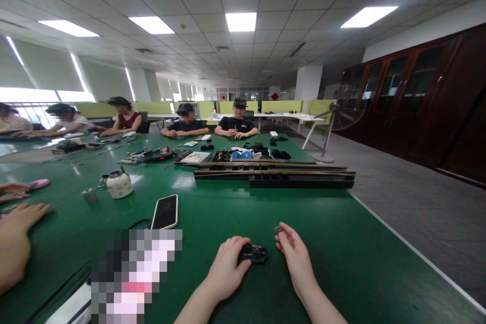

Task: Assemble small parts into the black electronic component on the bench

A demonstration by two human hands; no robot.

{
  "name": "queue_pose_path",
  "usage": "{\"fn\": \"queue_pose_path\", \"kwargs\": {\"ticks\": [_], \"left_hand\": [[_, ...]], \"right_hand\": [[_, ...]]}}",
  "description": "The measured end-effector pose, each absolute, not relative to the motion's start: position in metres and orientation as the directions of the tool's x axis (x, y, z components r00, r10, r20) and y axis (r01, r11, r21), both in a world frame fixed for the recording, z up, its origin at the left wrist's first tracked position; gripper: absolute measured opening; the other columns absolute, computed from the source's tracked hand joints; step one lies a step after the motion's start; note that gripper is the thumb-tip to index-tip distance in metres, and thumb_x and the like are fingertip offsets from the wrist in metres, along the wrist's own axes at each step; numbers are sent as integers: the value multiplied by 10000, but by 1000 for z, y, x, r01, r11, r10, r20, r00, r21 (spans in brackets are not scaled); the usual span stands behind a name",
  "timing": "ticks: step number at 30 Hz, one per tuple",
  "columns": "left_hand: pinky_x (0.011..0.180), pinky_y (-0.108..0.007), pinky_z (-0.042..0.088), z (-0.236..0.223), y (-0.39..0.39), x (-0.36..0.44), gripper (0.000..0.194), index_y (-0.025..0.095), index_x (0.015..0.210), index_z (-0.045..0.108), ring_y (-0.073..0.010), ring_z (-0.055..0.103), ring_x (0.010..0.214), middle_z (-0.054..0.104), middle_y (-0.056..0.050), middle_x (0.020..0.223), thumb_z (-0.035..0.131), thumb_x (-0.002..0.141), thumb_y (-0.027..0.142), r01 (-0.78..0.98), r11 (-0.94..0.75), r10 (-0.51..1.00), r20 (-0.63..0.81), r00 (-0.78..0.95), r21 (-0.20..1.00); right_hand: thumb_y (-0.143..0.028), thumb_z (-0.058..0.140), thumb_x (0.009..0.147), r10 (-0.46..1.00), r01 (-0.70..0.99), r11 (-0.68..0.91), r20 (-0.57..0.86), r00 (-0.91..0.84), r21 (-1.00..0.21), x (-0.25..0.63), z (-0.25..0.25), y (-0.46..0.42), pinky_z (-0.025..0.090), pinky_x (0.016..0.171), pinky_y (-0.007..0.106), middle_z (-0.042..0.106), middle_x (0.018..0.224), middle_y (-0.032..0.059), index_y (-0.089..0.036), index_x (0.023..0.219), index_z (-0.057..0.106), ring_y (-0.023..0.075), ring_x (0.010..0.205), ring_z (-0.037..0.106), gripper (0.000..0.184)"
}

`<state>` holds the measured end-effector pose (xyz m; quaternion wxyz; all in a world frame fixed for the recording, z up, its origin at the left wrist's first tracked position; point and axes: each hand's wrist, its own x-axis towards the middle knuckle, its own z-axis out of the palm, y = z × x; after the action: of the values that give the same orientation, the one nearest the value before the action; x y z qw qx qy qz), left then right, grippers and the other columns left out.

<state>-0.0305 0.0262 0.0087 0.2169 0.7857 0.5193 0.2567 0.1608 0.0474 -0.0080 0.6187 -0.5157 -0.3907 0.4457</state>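
Observation:
On the green tabletop, my left hand (230, 266) grips a small black plastic part (255, 253), its thumb and fingers round the left end. The part has an uneven, hollow-looking upper side; its exact kind does not show. To the right, my right hand (293, 252) is raised slightly and pinches a tiny metallic piece (278, 229) between thumb and fingertips. That piece is too small to name and stays apart from the black part.
A phone (166, 212) lies to the left, near a pale jar (119, 184) and a grey cylinder (90, 196). Long black channels (301, 180) with thin rods stretch across the table ahead. A co-worker's hand (23, 217) rests at far left. Several people sit beyond.

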Motion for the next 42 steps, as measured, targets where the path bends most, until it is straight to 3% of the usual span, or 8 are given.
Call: {"fn": "queue_pose_path", "kwargs": {"ticks": [12,23,28,33,37,42], "left_hand": [[947,-332,341,12,26,-30,404,227,1153,522,-219,480,1085,559,-50,1176,506,752,178,711,-360,930,171,325,604],[954,-324,338,10,26,-30,403,219,1152,520,-210,477,1085,555,-48,1177,514,751,175,706,-355,932,171,321,613],[951,-329,340,10,26,-31,397,219,1146,520,-212,476,1082,557,-47,1166,515,752,175,701,-362,929,177,324,615],[959,-337,331,9,26,-30,407,219,1149,512,-215,466,1094,550,-47,1170,519,745,177,705,-361,930,179,322,611],[953,-341,338,10,26,-31,397,220,1145,508,-216,469,1090,552,-48,1164,511,751,174,711,-357,931,172,321,606],[947,-332,345,9,27,-31,394,216,1135,513,-211,474,1079,556,-45,1153,520,745,166,694,-366,928,186,323,620]], "right_hand": [[-516,656,623,952,-210,62,-5,306,-976,162,-9,49,526,741,354,673,963,71,-197,1021,594,227,849,634,514],[-471,717,562,961,-164,76,28,276,-984,159,1,45,492,847,407,693,977,99,-178,953,613,271,970,621,500],[-509,689,589,975,-77,109,91,202,-991,156,2,43,480,871,402,705,940,105,-163,918,643,265,932,637,480],[-436,603,713,983,112,170,175,45,-979,153,-3,38,481,846,389,689,972,91,-184,980,637,249,919,632,369],[-356,576,751,965,297,257,259,-32,-920,151,-2,34,452,884,379,655,1036,65,-227,952,656,241,1002,585,252],[-304,556,769,953,377,302,282,-108,-876,149,4,30,393,972,372,632,1065,63,-227,928,658,227,1063,547,204]]}}
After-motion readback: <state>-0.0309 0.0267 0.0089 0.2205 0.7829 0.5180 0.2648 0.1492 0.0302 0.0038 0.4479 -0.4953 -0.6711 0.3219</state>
